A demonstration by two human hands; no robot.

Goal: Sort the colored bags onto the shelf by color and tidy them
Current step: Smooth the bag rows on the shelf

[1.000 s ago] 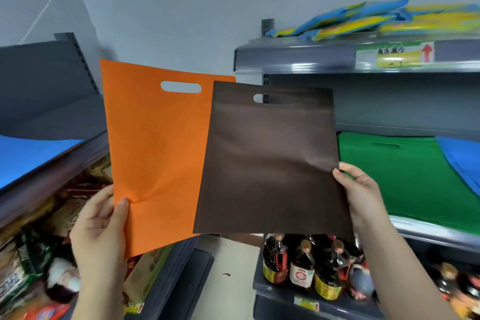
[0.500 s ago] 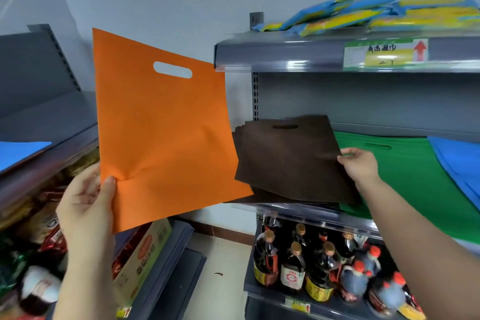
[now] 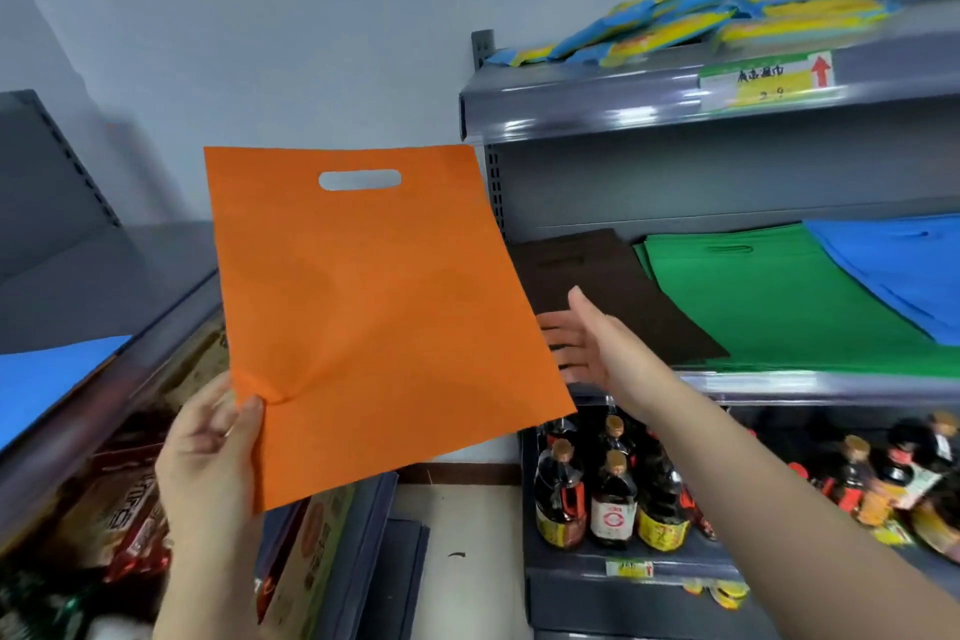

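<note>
I've got the orange bag point(image 3: 374, 307) up in the air, pinched at its lower-left corner by the left hand point(image 3: 208, 452), thumb on the face of it and fingers behind. From that pinch the sheet fans up and away to the right, handle slot at the top, long edge tilted a little off upright. The right hand point(image 3: 587, 343) holds nothing, fingers straight and spread, just beyond the bag's right edge and partly hidden behind it, hovering over the front of the brown bags point(image 3: 613, 296). Those brown ones lie flat on the shelf point(image 3: 779, 382), green bags point(image 3: 769, 301) touching on their far side, blue bags point(image 3: 893, 265) beyond. So the free hand is nearer the shelf, while the orange bag's free corner points right at it. No orange stack shows there; I reckon a handover across comes next.
</note>
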